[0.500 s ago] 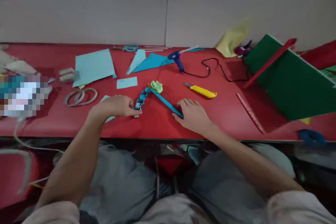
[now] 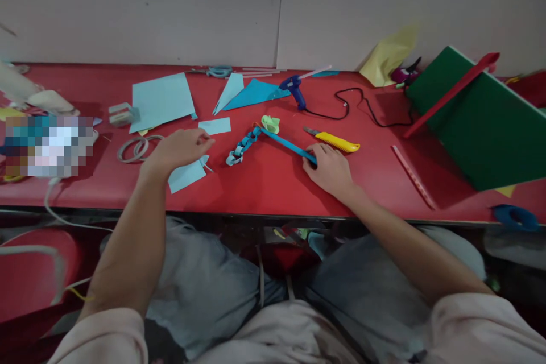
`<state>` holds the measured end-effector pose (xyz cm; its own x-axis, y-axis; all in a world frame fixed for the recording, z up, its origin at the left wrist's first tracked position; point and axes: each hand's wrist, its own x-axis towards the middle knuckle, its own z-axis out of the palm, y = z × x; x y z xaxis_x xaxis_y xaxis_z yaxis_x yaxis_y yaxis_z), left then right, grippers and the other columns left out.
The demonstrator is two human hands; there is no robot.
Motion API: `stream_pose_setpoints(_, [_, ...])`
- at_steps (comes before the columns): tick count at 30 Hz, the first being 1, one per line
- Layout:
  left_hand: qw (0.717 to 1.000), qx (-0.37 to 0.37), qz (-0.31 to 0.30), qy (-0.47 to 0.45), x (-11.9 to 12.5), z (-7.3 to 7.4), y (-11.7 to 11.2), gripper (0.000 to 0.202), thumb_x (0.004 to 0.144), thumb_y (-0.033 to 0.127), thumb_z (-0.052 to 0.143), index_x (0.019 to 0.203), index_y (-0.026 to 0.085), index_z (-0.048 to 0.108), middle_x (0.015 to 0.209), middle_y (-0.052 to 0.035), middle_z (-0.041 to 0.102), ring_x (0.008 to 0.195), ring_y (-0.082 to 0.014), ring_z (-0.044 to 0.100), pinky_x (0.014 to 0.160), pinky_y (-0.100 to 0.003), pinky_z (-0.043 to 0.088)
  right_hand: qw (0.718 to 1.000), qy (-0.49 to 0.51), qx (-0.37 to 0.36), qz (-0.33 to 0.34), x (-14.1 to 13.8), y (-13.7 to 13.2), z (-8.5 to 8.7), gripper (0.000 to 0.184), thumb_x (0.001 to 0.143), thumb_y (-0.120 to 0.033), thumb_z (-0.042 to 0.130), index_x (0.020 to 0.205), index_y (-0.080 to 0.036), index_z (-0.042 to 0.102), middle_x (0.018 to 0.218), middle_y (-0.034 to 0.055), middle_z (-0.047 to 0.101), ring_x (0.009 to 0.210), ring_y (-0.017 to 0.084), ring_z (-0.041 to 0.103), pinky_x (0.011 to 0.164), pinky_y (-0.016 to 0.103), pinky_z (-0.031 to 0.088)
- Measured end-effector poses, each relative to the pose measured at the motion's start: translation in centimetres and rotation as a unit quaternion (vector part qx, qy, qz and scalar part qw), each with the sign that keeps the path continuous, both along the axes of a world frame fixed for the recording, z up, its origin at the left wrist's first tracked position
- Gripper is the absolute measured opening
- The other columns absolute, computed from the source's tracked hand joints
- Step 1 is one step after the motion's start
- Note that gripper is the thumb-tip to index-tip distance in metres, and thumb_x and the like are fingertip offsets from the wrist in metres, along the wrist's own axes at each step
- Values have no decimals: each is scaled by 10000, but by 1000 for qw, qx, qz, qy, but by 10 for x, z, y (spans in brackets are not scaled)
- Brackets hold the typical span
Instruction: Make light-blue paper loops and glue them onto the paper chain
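My left hand (image 2: pixel 181 151) hovers over a light blue paper piece (image 2: pixel 186 177), its fingers loosely bent and nothing visible in them. My right hand (image 2: pixel 331 168) is closed on the near end of a blue paper stick (image 2: pixel 285 144) on the table. At the stick's far end sits a crumpled light green paper flower (image 2: pixel 270 123). From that same end a paper chain (image 2: pixel 242 145) of blue and paler links runs toward me and to the left, lying loose between my hands.
Behind lie a glue gun (image 2: pixel 294 91), a yellow cutter (image 2: pixel 336 141), blue paper sheets (image 2: pixel 162 99) and scissors (image 2: pixel 219 71). Tape rings (image 2: pixel 132 151) are at the left. To the right stand a green board (image 2: pixel 490 125) and a pink-red strip (image 2: pixel 413 176).
My left hand has let go of the paper chain's end and moved left and away from me, over the light blue paper. My right hand stays on the stick. The view has shifted slightly.
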<state>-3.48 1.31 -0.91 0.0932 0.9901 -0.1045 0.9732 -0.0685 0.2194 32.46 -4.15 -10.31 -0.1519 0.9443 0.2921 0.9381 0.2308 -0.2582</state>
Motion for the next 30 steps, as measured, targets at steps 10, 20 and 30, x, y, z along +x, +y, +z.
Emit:
stream_pose_setpoints(10, [859, 388, -12, -334, 5, 56, -2, 187, 962, 232, 511, 892, 144, 660, 572, 61, 475, 484, -64, 435, 547, -203, 349, 999, 2, 21, 27, 0, 1, -3, 214, 985, -305, 564, 1110, -171, 673, 1137, 154, 754, 1117, 346, 694, 925, 453, 513])
stream_pose_setpoints(20, [998, -47, -32, -30, -13, 18, 48, 310, 892, 298, 556, 1110, 182, 743, 1061, -59, 800, 896, -209, 717, 770, -282, 517, 1000, 10, 5, 24, -1, 1, -4, 194, 968, -256, 560, 1108, -176, 667, 1137, 158, 751, 1123, 347, 697, 939, 462, 528])
stream_pose_setpoints(30, [982, -155, -112, 13, -68, -15, 44, 521, 609, 554, 745, 1026, 243, 766, 1129, -78, 789, 983, -268, 722, 757, -268, 535, 999, 14, 8, 27, -1, 2, -3, 209, 954, -242, 553, 1110, -174, 676, 1138, 155, 746, 1121, 341, 692, 953, 463, 525])
